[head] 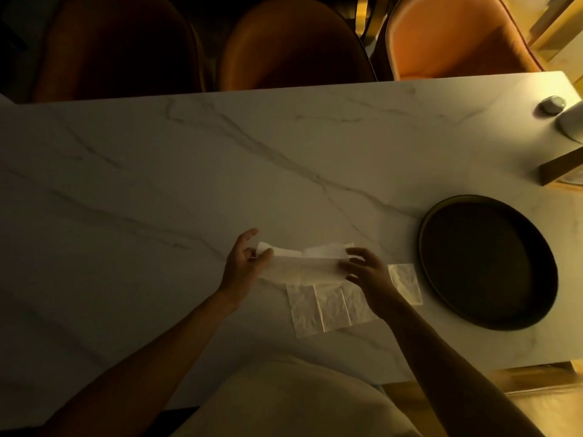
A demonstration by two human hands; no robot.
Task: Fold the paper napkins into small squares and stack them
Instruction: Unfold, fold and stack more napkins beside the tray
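Note:
A white paper napkin (303, 263), folded into a long strip, is held just above the marble table (157, 171). My left hand (244, 263) pinches its left end between thumb and fingers. My right hand (366, 269) grips its right end. Beneath the strip lies an unfolded napkin (325, 305) with creases, flat on the table. A small folded napkin square (407, 282) lies to the right, partly hidden by my right wrist.
A round dark tray (487, 263) sits to the right of the napkins. At the far right edge stand a small metal object (552, 104), a white item (572, 124) and a dark box corner (561, 170). Three orange chairs (293, 45) line the far side.

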